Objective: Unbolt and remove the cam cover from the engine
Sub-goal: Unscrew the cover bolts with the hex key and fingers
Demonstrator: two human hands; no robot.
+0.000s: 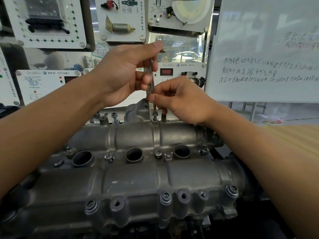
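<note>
White teaching boards [120,19] with small car parts stuck on them fill the wall behind the big grey metal cam cover [138,169], and a white writing board [265,49] with black handwriting stands behind the cover's right end.

The cam cover sits on the dark engine [198,226], low and in the middle of the view, and runs from left to right. Three round dark holes [133,155] sit in a row along the cover's middle. Small silver bolts [109,157] stand beside these holes. More round bolts with washers [166,197] line the near edge of the cover. Some spots along that near edge are just bare holes [117,203].

Going from the left, the left hand [124,73] is held up high above the far edge of the cover. Its thumb and fingers are closed around the top part of a thin, straight, silver metal tool [151,80]. The tool stands upright and is a bit blurry.

Next, just below and to the right, the right hand [181,99] pinches the lower part of the same tool with its thumb and fingertips. Both hands are closed on it.

The bottom tip of the tool goes down to a small bolt [154,116] on the far edge of the cover. The tip seems to touch the top of that bolt. A short dark post [163,117] stands just to the right of this bolt, under the right hand. Another bolt [114,116] and a dark round stub [104,120] stand along the far edge to the left.
</note>
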